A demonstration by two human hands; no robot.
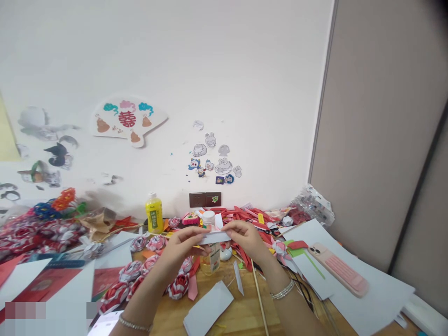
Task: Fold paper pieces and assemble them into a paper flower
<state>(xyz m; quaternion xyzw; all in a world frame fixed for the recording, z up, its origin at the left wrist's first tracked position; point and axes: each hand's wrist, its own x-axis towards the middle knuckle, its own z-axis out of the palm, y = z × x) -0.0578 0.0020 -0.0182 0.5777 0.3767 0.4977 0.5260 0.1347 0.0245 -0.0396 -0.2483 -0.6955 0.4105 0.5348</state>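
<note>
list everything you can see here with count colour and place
folded paper strip: one, white, between the hands
paper stack: one, white, front centre
clear bottle: one, white cap, behind the strip
drink bottle: one, yellow, back left
paper roses: many, red, pink and white, mostly left
paper strips: many, mostly red, back centre
stick: one, pale, front centre
phone: one, pink case, right
large sheet: one, white, under phone
fan-shaped cutout: one, multicoloured, wall
stickers: several, grey and blue, wall
table: one, brown, below everything
small scraps: uncountable, mixed colours, tabletop
bracelets: two, silver, one per arm
left hand: one, bare, strip's left end
right hand: one, bare, strip's right end
</note>
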